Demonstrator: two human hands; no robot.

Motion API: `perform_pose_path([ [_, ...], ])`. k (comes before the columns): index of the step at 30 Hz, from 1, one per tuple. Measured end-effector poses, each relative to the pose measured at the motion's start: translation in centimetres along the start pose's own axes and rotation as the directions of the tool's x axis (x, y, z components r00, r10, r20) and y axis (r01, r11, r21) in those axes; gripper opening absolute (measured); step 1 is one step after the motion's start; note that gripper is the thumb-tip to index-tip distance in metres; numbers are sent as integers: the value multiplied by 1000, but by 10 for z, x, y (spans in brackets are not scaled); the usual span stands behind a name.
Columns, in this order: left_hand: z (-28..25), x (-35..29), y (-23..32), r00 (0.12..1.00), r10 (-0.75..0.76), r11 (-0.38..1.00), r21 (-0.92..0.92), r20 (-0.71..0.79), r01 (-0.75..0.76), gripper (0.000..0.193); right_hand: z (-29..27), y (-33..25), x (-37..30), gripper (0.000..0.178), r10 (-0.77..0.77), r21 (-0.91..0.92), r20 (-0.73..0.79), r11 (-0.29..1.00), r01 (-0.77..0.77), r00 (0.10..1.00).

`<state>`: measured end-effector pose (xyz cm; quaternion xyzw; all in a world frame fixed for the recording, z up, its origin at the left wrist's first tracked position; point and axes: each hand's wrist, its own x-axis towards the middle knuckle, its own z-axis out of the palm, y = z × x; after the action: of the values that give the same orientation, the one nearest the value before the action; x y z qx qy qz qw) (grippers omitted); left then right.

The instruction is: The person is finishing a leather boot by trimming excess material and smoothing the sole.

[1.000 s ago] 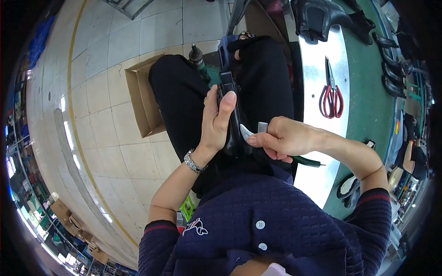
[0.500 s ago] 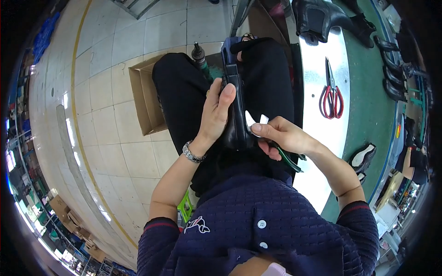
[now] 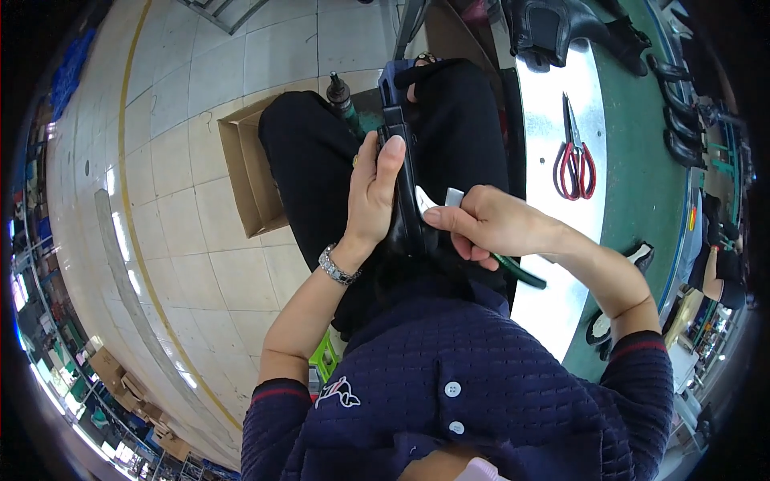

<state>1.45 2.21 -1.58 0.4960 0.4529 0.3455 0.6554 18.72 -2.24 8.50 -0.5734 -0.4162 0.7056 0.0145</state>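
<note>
A glossy black leather shoe lies lengthwise between my knees, its rounded end toward me. My left hand presses along its left side, thumb up and fingers partly hidden behind it. On the shoe's right side, my right hand is closed around a hand tool with a green handle, which sticks out below the palm. A white pointed piece shows by the right thumb, against the shoe. A greyish-white flat end rises behind the fingers; I cannot tell whether it belongs to the tool.
Red-handled scissors lie on the metal-topped bench to my right. Black boots stand at its far end. An open cardboard box sits by my left knee, near a green-and-black power tool. A green stool shows lower left.
My right hand has turned, and the green handle now points farther right. Its wrist is raised slightly outward. My left hand keeps its hold on the shoe.
</note>
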Motion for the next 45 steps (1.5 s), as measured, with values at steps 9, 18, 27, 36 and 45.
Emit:
perform_pose_path([
  [9, 2, 5, 2, 995, 96, 995, -13, 3, -96, 48, 20, 4, -10, 64, -379, -625, -359, 776, 82, 853],
  [18, -1, 7, 8, 996, 30, 988, -155, 85, -16, 34, 14, 114, -31, 39, -170, -369, -794, 898, -241, 584],
  [27, 0, 6, 2, 989, 41, 985, -170, 140, -17, 35, 27, 178, -43, 48, -142, -389, -900, 691, -610, 413],
  [36, 10, -10, -17, 933, -77, 995, -27, 352, 93, 81, 8, 37, -23, 47, -242, -33, -435, 967, 253, 867],
  [45, 31, -16, -49, 975, 38, 999, 22, 220, -44, 75, -7, 11, -22, 38, 20, -344, -237, 933, -103, 971],
])
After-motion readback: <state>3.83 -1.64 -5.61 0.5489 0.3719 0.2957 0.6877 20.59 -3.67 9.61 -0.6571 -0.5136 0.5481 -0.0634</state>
